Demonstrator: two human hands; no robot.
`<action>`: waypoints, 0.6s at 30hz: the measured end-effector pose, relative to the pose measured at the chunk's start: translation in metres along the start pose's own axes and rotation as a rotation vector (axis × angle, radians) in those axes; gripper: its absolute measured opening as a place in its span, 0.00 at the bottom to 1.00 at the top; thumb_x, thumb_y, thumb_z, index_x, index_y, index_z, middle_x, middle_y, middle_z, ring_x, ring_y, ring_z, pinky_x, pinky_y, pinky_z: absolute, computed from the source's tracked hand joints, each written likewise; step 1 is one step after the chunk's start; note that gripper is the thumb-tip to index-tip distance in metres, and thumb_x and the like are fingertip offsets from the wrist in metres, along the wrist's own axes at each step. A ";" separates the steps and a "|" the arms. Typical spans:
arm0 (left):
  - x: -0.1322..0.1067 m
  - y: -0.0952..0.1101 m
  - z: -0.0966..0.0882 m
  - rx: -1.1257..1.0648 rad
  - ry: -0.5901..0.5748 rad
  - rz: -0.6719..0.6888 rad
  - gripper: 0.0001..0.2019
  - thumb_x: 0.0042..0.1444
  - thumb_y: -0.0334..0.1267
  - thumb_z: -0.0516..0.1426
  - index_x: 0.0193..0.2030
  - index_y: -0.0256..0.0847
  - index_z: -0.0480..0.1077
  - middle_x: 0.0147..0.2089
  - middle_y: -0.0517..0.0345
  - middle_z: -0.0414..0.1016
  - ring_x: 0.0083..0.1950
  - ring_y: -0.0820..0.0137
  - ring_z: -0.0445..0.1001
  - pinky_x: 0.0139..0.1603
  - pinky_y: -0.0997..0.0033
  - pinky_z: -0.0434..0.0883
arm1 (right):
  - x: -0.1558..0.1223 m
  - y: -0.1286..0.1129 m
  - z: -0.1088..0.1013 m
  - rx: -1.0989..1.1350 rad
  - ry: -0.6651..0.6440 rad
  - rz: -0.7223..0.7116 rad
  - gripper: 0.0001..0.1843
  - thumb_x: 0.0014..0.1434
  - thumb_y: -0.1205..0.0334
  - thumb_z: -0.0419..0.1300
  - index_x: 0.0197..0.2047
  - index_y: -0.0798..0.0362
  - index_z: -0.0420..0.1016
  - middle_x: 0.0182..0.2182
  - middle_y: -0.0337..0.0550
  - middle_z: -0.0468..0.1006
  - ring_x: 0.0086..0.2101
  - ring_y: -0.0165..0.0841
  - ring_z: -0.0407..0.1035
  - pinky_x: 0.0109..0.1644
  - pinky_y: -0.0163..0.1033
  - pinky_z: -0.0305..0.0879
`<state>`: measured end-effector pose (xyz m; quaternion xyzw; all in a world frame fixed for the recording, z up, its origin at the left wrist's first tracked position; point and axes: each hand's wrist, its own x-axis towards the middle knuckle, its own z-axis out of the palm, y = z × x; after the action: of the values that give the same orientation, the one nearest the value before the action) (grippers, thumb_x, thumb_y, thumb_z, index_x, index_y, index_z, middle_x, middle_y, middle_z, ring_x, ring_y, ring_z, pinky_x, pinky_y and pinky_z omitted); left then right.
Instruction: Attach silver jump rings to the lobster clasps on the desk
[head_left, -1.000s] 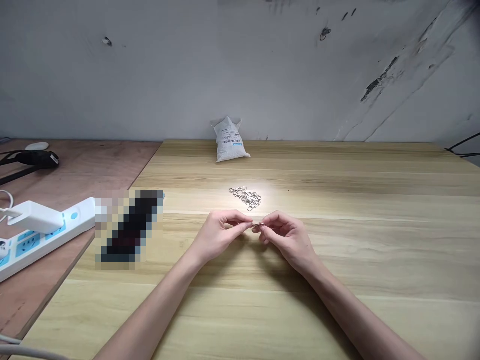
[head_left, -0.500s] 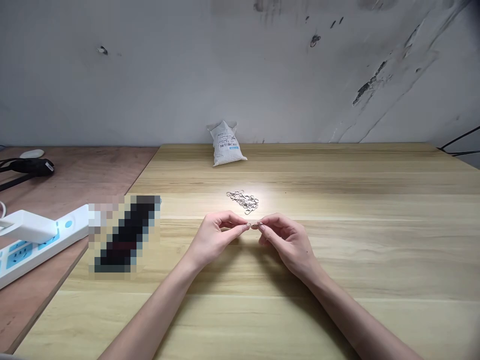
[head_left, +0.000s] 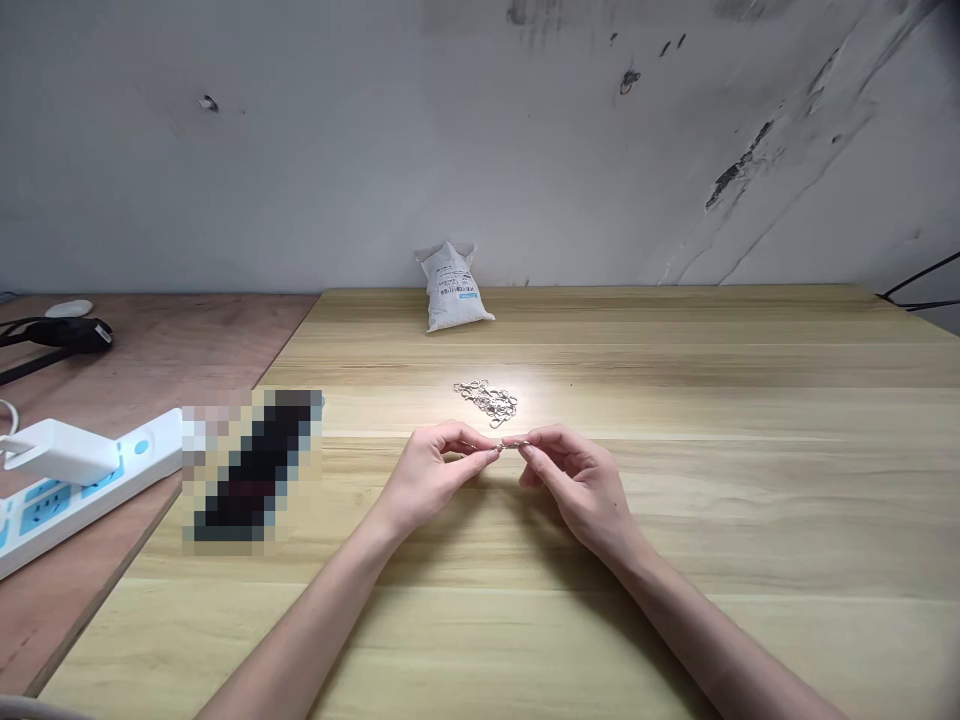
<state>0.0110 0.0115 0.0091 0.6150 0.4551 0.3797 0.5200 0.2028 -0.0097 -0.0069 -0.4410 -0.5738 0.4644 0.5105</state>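
Both hands pinch one small metal clasp (head_left: pixel 511 444) above the surface (head_left: pixel 675 480).
Left hand (head_left: pixel 431 475) grip and right hand (head_left: pixel 574 480) grip pressed on it; clasp pile (head_left: pixel 487 399) just beyond.

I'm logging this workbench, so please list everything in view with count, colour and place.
table: one, pale wood, under the hands
side table: one, reddish brown, adjoining at left
wall: grey, scuffed, behind
bag: one, white, labelled, far edge by the wall
metal clasps: small pile, silver, just beyond the hands
power strip: one, white with blue sockets, left
plug: one, white, on the power strip
black object: one, far left
cables: black, far right
metal piece: one, silver, pinched between both hands
left hand: fingertips pinching
right hand: fingertips pinching
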 end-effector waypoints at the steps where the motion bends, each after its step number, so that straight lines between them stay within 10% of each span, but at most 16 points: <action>1: 0.000 0.000 0.000 -0.003 -0.002 0.000 0.08 0.53 0.41 0.63 0.35 0.38 0.78 0.42 0.50 0.81 0.44 0.64 0.79 0.48 0.65 0.75 | 0.000 0.000 0.000 0.003 -0.001 0.002 0.10 0.61 0.55 0.60 0.39 0.52 0.76 0.36 0.45 0.80 0.25 0.28 0.72 0.30 0.36 0.71; 18: 0.003 0.001 -0.001 -0.005 0.038 0.078 0.07 0.51 0.38 0.64 0.31 0.37 0.75 0.38 0.53 0.78 0.41 0.68 0.77 0.43 0.69 0.73 | -0.001 0.000 0.001 -0.070 0.029 -0.025 0.10 0.62 0.55 0.59 0.39 0.52 0.76 0.40 0.47 0.80 0.27 0.30 0.73 0.31 0.37 0.71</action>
<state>0.0115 0.0145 0.0104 0.6236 0.4398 0.4123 0.4977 0.2020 -0.0108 -0.0070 -0.4579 -0.5876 0.4311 0.5091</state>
